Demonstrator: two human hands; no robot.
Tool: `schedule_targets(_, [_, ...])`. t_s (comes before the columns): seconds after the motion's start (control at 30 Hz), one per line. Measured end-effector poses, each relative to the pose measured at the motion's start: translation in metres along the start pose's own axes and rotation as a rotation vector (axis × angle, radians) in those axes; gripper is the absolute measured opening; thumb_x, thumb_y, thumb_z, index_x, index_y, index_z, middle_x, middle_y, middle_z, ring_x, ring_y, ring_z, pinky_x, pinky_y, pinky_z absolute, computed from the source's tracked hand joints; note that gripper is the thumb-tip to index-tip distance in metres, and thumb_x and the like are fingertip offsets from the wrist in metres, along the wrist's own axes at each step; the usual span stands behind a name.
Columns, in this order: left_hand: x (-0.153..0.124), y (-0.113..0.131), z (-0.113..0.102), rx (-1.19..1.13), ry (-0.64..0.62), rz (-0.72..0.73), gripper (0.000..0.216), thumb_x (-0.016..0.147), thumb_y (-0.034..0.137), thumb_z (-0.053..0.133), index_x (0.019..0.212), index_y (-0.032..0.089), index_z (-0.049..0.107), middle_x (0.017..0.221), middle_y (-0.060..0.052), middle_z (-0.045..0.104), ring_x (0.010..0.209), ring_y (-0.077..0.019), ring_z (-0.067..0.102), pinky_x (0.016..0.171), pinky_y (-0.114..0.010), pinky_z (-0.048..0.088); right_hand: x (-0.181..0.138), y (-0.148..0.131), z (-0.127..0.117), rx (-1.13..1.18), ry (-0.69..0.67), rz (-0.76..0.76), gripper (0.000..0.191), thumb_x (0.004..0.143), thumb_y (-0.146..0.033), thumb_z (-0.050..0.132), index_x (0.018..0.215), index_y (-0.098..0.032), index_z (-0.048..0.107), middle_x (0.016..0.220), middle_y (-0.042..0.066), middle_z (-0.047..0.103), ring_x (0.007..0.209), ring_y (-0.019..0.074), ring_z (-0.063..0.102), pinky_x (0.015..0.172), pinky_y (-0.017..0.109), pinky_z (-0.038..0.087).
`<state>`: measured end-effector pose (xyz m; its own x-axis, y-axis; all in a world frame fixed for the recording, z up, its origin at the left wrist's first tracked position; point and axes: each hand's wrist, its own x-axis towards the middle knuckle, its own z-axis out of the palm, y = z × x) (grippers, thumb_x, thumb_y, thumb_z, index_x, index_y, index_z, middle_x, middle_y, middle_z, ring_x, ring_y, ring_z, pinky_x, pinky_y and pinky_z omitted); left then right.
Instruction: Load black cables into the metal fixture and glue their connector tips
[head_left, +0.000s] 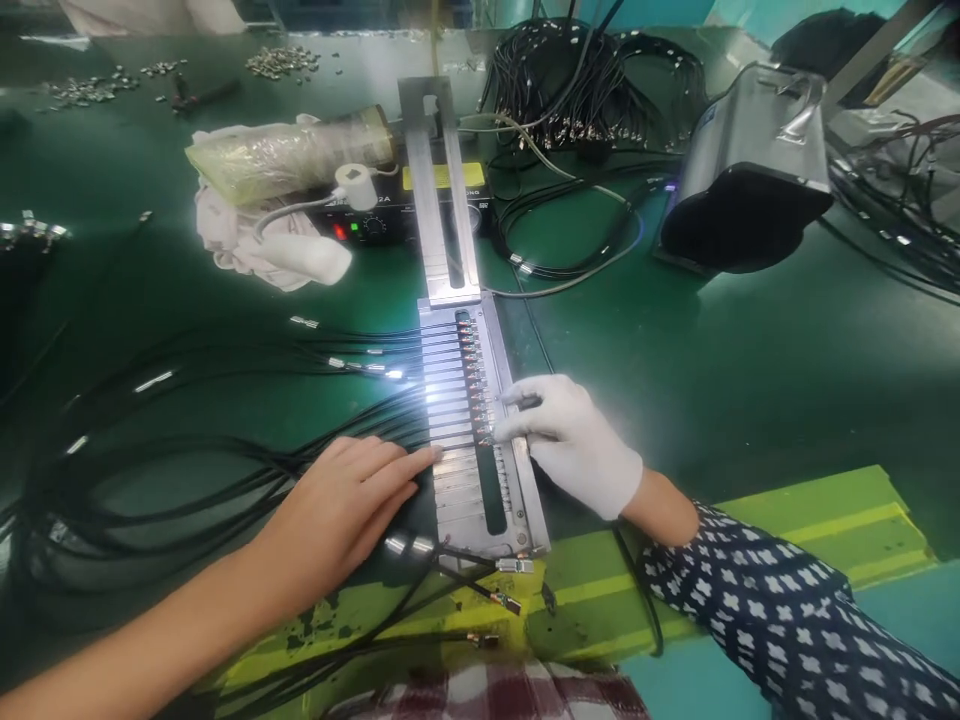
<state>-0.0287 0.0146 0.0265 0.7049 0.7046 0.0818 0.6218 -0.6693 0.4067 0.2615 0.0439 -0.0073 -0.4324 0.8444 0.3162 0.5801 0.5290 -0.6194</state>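
A metal fixture (459,490) with a row of slots lies in front of me. Black cables (375,425) run into its upper slots from the left, and their small connector ends (471,355) line up over a dark channel. My bare left hand (356,495) has its fingers stretched out, the index fingertip resting at the fixture's left edge by the lowest seated cable. Across from it, my right hand (574,440) wears a white glove. Its fingers are spread, with the lower fingertip touching the lowest connector. Several loose cable ends (504,600) lie below the fixture.
The fixture's hinged slotted lid (439,200) stands raised, before a black control box (375,228). A wrapped roll (300,155) and white cloth (225,235) sit to its left. A grey machine (757,160), coiled cables (570,85) and small metal parts (281,62) occupy the green table (720,380).
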Motion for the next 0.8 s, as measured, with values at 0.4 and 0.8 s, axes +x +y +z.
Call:
schedule_targets(0.4, [0.020, 0.057, 0.029, -0.267, -0.122, 0.144, 0.019, 0.102, 0.026, 0.045, 0.102, 0.022, 0.063, 0.093, -0.004, 0.060, 0.085, -0.0200, 0.051, 0.075, -0.033, 0.040, -0.012, -0.013, -0.007, 0.088, 0.103, 0.038, 0.033, 0.082, 0.000, 0.053, 0.089, -0.022, 0.078, 0.118, 0.008, 0.072, 0.114, 0.0240, 0.064, 0.099, 0.045, 0.050])
schedule_targets(0.8, [0.034, 0.045, 0.024, -0.175, 0.032, -0.020, 0.011, 0.101, 0.025, 0.050, 0.094, 0.023, 0.059, 0.088, 0.001, 0.063, 0.083, -0.0172, 0.052, 0.073, -0.033, 0.035, -0.007, -0.020, -0.010, 0.131, -0.148, -0.230, 0.043, 0.090, -0.021, 0.059, 0.051, -0.019, 0.042, 0.060, -0.004, 0.056, 0.057, 0.0123, 0.042, 0.066, 0.035, 0.036])
